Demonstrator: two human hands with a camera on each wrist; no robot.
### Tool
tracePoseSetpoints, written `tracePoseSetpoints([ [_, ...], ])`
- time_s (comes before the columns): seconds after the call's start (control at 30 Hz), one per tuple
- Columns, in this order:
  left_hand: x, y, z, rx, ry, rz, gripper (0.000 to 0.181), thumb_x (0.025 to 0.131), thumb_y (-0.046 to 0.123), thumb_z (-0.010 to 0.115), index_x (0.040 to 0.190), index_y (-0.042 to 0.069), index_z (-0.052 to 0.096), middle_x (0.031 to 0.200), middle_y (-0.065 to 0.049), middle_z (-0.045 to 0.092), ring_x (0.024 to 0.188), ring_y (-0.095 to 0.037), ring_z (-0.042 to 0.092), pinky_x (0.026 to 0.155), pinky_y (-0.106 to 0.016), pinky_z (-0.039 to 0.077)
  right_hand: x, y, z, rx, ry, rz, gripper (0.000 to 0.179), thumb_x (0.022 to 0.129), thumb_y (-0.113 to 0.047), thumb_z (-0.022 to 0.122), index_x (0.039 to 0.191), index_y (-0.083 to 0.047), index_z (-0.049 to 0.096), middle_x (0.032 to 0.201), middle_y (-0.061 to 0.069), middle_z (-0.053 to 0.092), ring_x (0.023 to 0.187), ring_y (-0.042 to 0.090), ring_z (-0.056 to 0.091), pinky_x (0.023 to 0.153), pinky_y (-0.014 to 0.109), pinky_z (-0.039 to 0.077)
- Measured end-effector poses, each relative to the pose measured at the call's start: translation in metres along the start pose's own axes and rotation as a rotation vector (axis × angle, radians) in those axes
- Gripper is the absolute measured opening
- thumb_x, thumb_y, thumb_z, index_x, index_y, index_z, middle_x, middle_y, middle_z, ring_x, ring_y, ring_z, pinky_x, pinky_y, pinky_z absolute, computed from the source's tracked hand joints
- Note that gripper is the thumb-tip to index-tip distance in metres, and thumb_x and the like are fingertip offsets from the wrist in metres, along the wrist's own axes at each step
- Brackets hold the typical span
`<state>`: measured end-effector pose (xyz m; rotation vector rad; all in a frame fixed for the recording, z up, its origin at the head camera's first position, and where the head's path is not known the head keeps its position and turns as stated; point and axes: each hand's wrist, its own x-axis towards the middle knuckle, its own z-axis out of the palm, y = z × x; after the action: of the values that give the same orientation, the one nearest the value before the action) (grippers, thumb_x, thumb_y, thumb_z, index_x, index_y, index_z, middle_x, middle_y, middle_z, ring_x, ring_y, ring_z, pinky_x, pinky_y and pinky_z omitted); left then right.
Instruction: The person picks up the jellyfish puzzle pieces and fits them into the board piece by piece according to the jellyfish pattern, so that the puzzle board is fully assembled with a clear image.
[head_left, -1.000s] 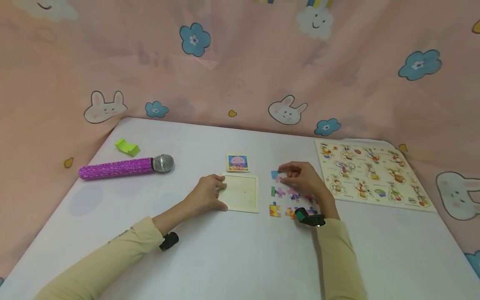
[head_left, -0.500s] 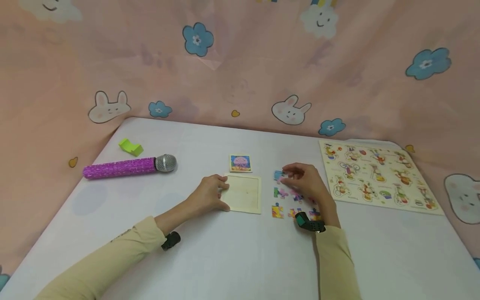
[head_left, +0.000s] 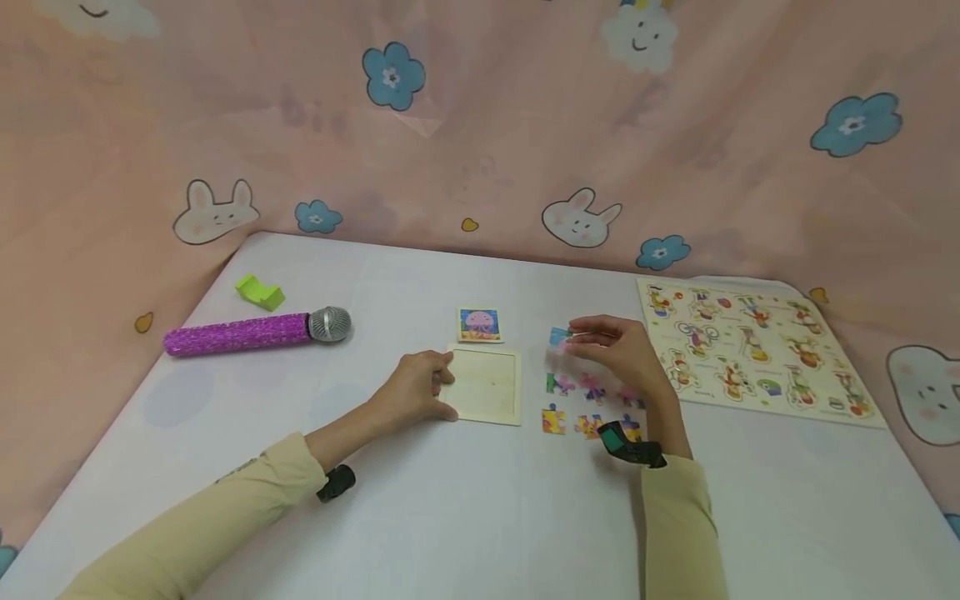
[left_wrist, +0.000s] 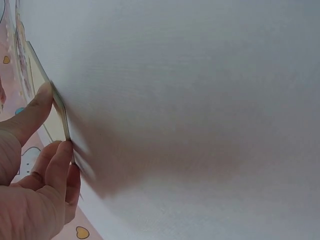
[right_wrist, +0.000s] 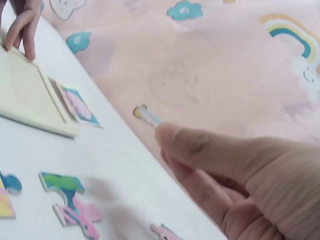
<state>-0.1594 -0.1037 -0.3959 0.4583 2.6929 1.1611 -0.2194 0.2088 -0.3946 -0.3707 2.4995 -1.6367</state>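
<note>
The right hand [head_left: 621, 354] pinched a puzzle piece [head_left: 558, 337] at its fingertips, where slackening risked a drop; leftward, the left hand [head_left: 414, 388] gripped the tray [head_left: 483, 385], which a tug risked skewing.

Purple-handled microphone [head_left: 257, 332], notched green block [head_left: 259, 293] just behind it, figure-covered board [head_left: 761, 354] at right, pink rabbit-print backdrop [head_left: 487, 125]

Pink cloth [head_left: 480, 142] hangs in soft creases behind the white table [head_left: 450, 533] and along both its sides — printed with rabbit heads [head_left: 217, 218], blue flowers [head_left: 393, 77], smiling clouds [head_left: 640, 43], small yellow hearts [head_left: 144, 322] and a rainbow [right_wrist: 291, 26]. The light is diffuse — blurred shadows [left_wrist: 150, 155] fall across the tabletop.
</note>
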Motion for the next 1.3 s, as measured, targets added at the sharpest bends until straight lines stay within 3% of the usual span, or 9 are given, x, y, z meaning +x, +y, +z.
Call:
tracePoseSetpoints([
  [0.17,0.0,-0.001,0.0,0.001,-0.001,-0.002,0.034,0.061,0.003,0.088,0.087,-0.004,0.067,0.132,-0.023,0.054,0.07,-0.013,0.05,0.073,-0.027,0.043,0.001,-0.011,0.007,0.03,-0.011,0.038,0.037,0.083,-0.001,0.072,0.118,0.006,0.061,0.117,0.024,0.063,0.089,0.007,0.066,0.083,0.017,0.048],
  [0.3,0.0,-0.001,0.001,0.018,0.015,0.025,0.033,0.06,0.003,0.089,0.084,-0.004,0.067,0.129,-0.023,0.057,0.094,-0.023,0.059,0.085,-0.033,0.046,0.002,-0.02,0.018,0.071,0.0,0.1,0.039,0.083,-0.001,0.073,0.119,0.006,0.061,0.118,0.022,0.063,0.089,0.007,0.067,0.082,0.019,0.049],
  [0.4,-0.001,-0.002,0.0,0.019,0.024,0.057,0.031,0.06,0.003,0.089,0.08,-0.004,0.067,0.125,-0.024,0.059,0.116,-0.03,0.055,0.097,-0.039,0.043,0.003,-0.025,0.027,0.106,0.011,0.145,0.041,0.082,-0.003,0.074,0.12,0.004,0.061,0.119,0.02,0.064,0.09,0.007,0.066,0.083,0.018,0.049],
  [0.53,-0.002,-0.002,-0.001,0.005,0.022,0.083,0.03,0.061,0.004,0.089,0.079,-0.004,0.066,0.12,-0.024,0.061,0.12,-0.033,0.052,0.101,-0.042,0.04,0.004,-0.027,0.039,0.137,0.013,0.167,0.041,0.082,-0.003,0.074,0.12,0.004,0.062,0.117,0.018,0.065,0.09,0.007,0.065,0.083,0.017,0.048],
  [0.6,-0.003,-0.001,-0.001,0.004,0.02,0.083,0.031,0.06,0.004,0.089,0.081,-0.004,0.067,0.118,-0.023,0.061,0.115,-0.032,0.055,0.099,-0.042,0.041,0.005,-0.028,0.044,0.151,0.014,0.177,0.041,0.081,-0.003,0.075,0.12,0.004,0.062,0.116,0.016,0.066,0.09,0.007,0.065,0.083,0.017,0.048],
  [0.7,-0.002,-0.002,-0.002,0.011,0.013,0.074,0.034,0.061,0.004,0.089,0.084,-0.005,0.067,0.114,-0.022,0.062,0.09,-0.021,0.061,0.092,-0.037,0.046,0.007,-0.03,0.053,0.171,0.021,0.195,0.041,0.081,-0.002,0.075,0.119,0.003,0.063,0.116,0.015,0.067,0.09,0.009,0.064,0.083,0.018,0.049],
  [0.83,-0.001,-0.002,-0.002,0.013,0.003,0.056,0.035,0.061,0.004,0.089,0.084,-0.004,0.065,0.118,-0.023,0.06,0.065,-0.009,0.049,0.082,-0.032,0.046,0.008,-0.03,0.066,0.164,0.019,0.186,0.04,0.08,-0.005,0.076,0.118,0.002,0.064,0.115,0.015,0.067,0.09,0.01,0.064,0.082,0.019,0.049],
  [1.07,-0.001,-0.002,-0.002,0.026,-0.009,0.067,0.035,0.062,0.006,0.089,0.084,-0.004,0.064,0.12,-0.025,0.059,0.064,-0.009,0.049,0.071,-0.026,0.046,0.01,-0.027,0.092,0.2,0.036,0.197,0.038,0.078,-0.004,0.078,0.114,0.001,0.066,0.11,0.013,0.069,0.087,0.012,0.066,0.08,0.021,0.051],
  [1.3,0.001,-0.002,-0.002,0.057,-0.018,0.057,0.04,0.062,0.008,0.089,0.092,-0.007,0.066,0.113,-0.021,0.062,0.066,-0.009,0.051,0.063,-0.021,0.044,0.014,-0.022,0.109,0.258,0.042,0.132,0.038,0.077,0.003,0.077,0.114,0.006,0.065,0.11,0.019,0.068,0.085,0.012,0.067,0.079,0.022,0.052],
])
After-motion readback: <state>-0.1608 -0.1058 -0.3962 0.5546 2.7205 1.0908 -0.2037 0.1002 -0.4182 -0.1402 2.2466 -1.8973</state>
